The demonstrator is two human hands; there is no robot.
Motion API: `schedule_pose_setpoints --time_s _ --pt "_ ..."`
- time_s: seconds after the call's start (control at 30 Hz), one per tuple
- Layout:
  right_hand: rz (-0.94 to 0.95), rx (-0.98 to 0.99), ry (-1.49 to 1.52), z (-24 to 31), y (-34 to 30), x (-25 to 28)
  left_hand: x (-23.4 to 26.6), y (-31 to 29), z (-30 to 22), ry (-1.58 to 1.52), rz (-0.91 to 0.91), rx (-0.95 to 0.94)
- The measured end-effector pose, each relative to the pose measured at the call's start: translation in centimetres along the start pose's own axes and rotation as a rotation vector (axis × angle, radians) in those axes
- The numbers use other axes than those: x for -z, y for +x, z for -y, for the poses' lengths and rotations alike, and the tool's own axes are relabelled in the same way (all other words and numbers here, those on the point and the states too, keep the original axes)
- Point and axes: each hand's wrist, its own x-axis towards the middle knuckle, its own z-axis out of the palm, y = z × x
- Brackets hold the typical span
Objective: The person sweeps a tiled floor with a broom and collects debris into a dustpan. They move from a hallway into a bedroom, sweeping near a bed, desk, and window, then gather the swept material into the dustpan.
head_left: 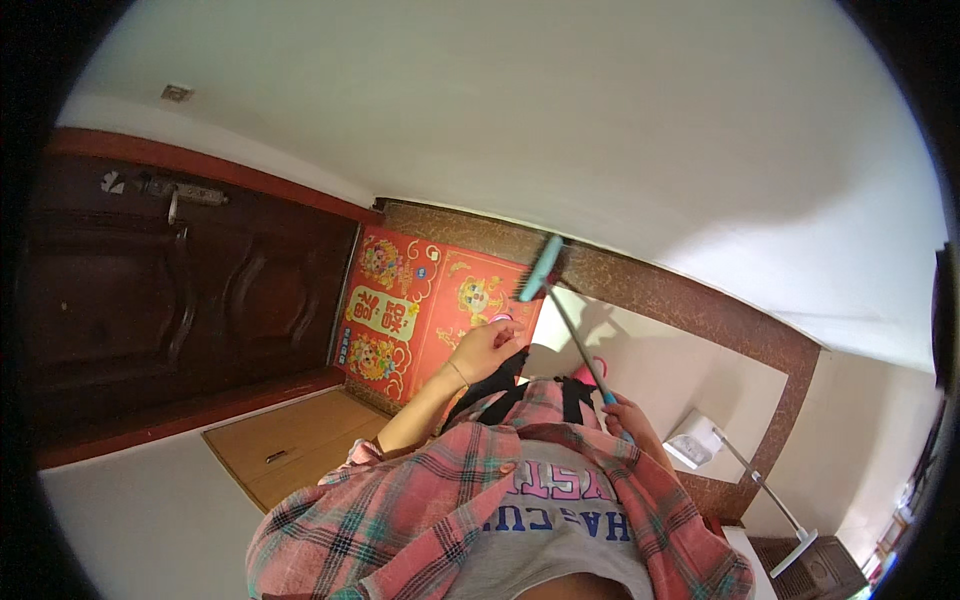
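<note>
- The right hand [622, 412] is closed around the lower end of a thin grey handle with a teal grip, and this handle belongs to a brush [541, 269] with a teal head.
- The long axis of the brush runs from the right hand up and to the left in the picture, so the teal head lies well away from the body, out past both hands.
- The brush head sits close to the brown speckled border [680, 295] that frames a pale panel, near the top corner of a red paper poster [430, 305] with gold figures.
- The left hand [486, 347] is raised in front of the red poster, fingers curled; it looks to rest against the poster's surface or pinch something small and pinkish there, but I cannot tell which.
- Of the two, the left hand lies nearer the brush head, just below and to the left of it, while the right hand is at the far end of the handle.
- A dark wooden door [190, 290] stands to the left of the poster, well apart from the brush.
- The person wears a pink plaid shirt [420, 500] over a grey top.
</note>
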Motion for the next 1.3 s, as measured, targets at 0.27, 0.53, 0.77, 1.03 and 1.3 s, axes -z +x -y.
schedule_pose_setpoints --time_s 0.27,0.53,0.77,1.03,1.3 --pt "0.288 0.003 -0.352 5.5 17.9 -22.9 13.2 -3.3 8.6 -0.109 -0.192 0.054" --pt "0.345 -0.272 0.057 9.1 35.0 -45.3 24.0 -9.9 16.0 -0.151 -0.429 0.256" --pt "0.327 -0.139 0.144 7.3 33.1 -43.0 26.2 -10.7 19.8 -0.251 -0.434 0.270" --pt "0.158 -0.157 -0.043 -2.7 28.7 -33.0 25.7 -7.0 18.6 -0.328 -0.237 0.133" --pt "0.232 -0.176 0.547 -1.4 24.7 -19.8 23.3 -4.1 15.3 -0.031 -0.127 0.051"
